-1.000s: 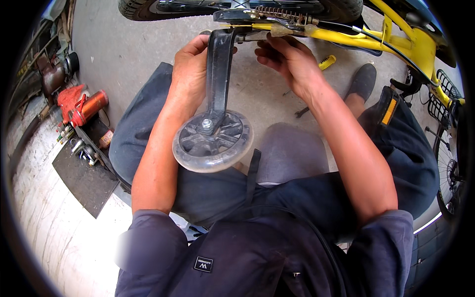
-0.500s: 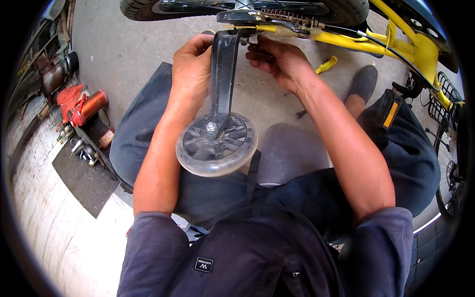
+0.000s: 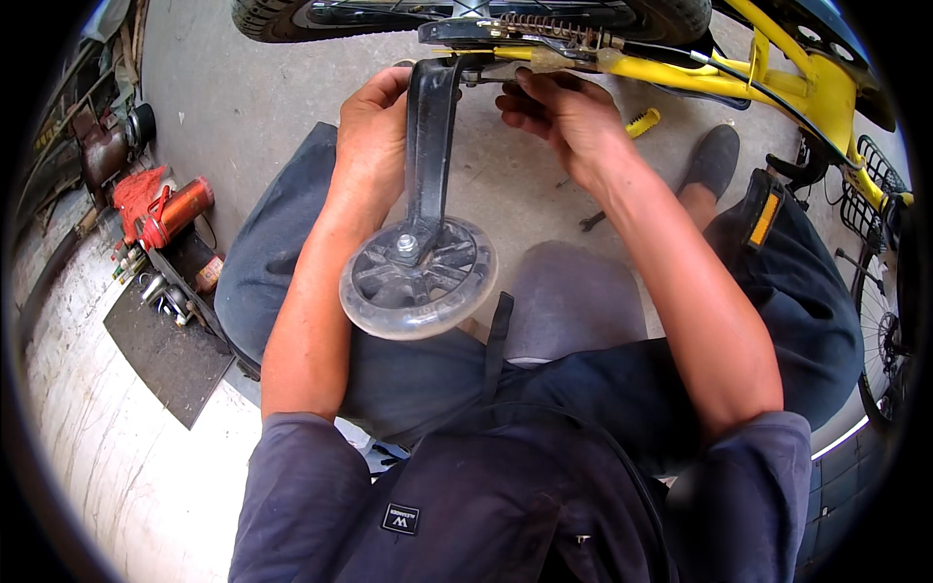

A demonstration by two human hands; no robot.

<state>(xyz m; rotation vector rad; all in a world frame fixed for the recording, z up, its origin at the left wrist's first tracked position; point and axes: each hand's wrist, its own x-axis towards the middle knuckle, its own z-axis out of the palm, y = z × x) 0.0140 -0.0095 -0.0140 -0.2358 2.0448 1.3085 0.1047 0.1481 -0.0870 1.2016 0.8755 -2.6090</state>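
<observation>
Black and worn along its edges, the bracket (image 3: 429, 146) hangs below the yellow frame tube (image 3: 675, 75), its small clear-rimmed wheel (image 3: 420, 280) out over my lap, and the joint at its top is where I am working. My left hand (image 3: 372, 136) is bent round the bracket's upper end, a fingertip peeping past the far edge; I cannot tell whether it grips the metal or only braces it. My right hand (image 3: 573, 117) has its fingers curled with the thumb laid over them, just under the tube; whether something is pinched there, I cannot tell. To do this well, I judge that the left should keep the bracket from swinging while the right makes small, square movements at the joint, forcing nothing askew and keeping knuckles clear of the spring (image 3: 549, 29) and the big tyre (image 3: 671, 19) above. Against half a second ago, my right fingers stand farther from the bracket, leaving a wider gap with a bit of metal showing in it. Bracket and wheel sit slightly higher and more to the left in view, as does the bicycle's tube, while my left hand remains beside the bracket.
</observation>
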